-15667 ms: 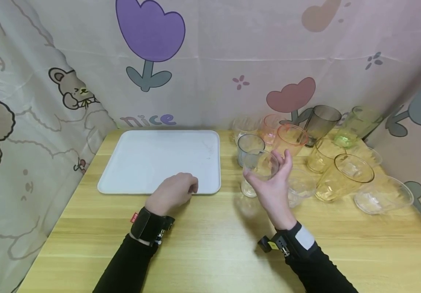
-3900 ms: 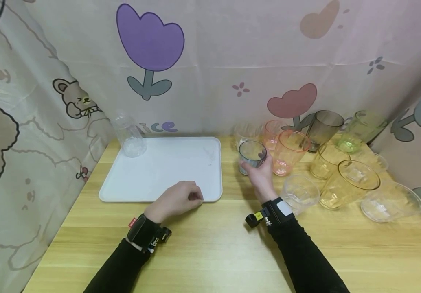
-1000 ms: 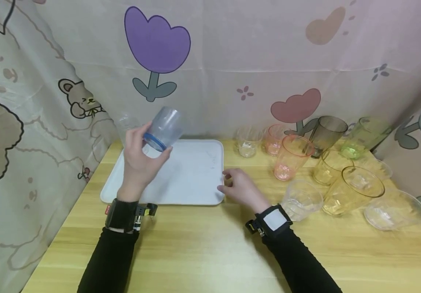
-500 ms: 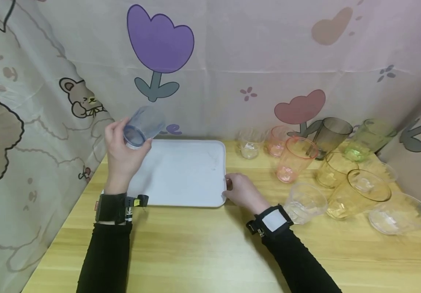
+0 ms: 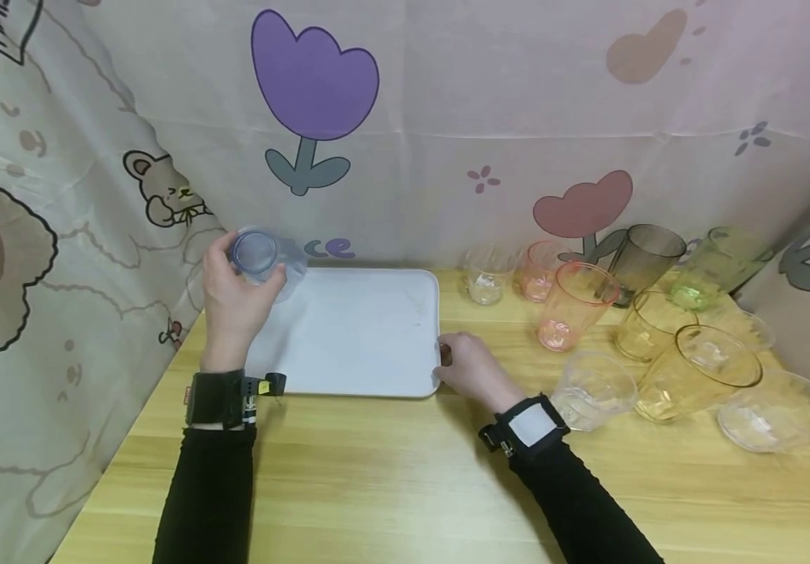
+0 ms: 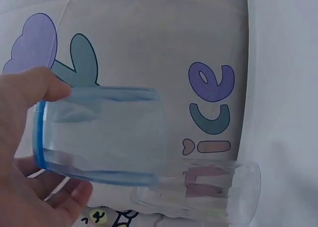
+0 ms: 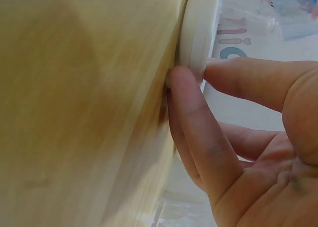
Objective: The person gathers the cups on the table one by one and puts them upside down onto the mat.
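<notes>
My left hand (image 5: 234, 309) grips a blue-tinted clear drinking glass (image 5: 255, 251) near its darker blue rim, thumb on one side and fingers on the other. The glass is over the back left corner of a white tray (image 5: 348, 337). In the left wrist view, a colourless glass (image 6: 228, 192) stands on the tray just beyond the blue glass (image 6: 109, 132); in the head view it is mostly hidden behind the held glass and hand. At the tray's right edge, my right hand (image 5: 474, 366) pinches the rim (image 7: 198, 33) between thumb and fingers.
Right of the tray stand several glasses: a small clear one (image 5: 486, 276), orange ones (image 5: 567, 313), a grey one (image 5: 648, 258), a green one (image 5: 711, 274), yellow ones (image 5: 694, 376) and clear ones (image 5: 591, 392). A printed curtain (image 5: 433, 94) hangs behind the wooden table (image 5: 377, 470).
Earlier, my right hand held the blue glass at the right; it is now in my left hand, moved left and lowered toward the tray corner. My right hand has taken hold of the tray edge.
</notes>
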### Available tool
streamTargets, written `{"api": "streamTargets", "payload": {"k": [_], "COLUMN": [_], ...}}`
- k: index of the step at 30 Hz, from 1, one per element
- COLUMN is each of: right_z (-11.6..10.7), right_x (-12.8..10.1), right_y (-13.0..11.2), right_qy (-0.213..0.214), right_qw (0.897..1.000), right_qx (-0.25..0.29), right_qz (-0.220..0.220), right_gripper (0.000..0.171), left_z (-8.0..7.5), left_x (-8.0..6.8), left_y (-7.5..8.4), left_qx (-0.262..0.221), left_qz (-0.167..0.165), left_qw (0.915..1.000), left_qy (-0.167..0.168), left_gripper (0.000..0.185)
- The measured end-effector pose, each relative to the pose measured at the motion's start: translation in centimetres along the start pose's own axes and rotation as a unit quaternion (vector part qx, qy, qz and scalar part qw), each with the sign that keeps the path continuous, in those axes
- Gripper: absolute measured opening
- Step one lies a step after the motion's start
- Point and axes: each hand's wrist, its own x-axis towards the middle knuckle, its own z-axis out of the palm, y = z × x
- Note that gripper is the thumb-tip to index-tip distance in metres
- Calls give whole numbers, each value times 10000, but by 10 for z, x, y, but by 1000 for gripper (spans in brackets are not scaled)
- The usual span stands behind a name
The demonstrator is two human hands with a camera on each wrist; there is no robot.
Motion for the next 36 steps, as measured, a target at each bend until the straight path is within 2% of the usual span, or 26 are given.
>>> {"api": "streamTargets", "payload": {"k": [8,17,21,27,32,36], "right_z": [0,4,3,2,2,3], "right_x": [-1,-3,-3,-3,-4,-5], "right_y": [-1,0,-1,-2,-2,-2], "right_qy": [10,70,101,137,186,172], "right_qw": [10000,9999,9999,9998,9996,9997], "right_qx": [23,-76,-69,-135,-178,-171], "right_qz": [-85,-63,25,70,78,67], "right_gripper": [15,14,15,21,27,23], "left_z": [-8,-18,-19,-16,-15,-15], "left_x": [3,3,5,6,6,4], "left_y": [-7,-25,-37,-50,-55,-58], "left_qx": [569,944,1009,999,931,975], "left_qz": [-514,-889,-929,-1401,-1546,-1623], "left_qw": [9956,9868,9850,9742,9715,9695], "left_qy": [-533,-974,-1047,-1459,-1539,-1557], "left_gripper": [76,72,67,77,81,82]}}
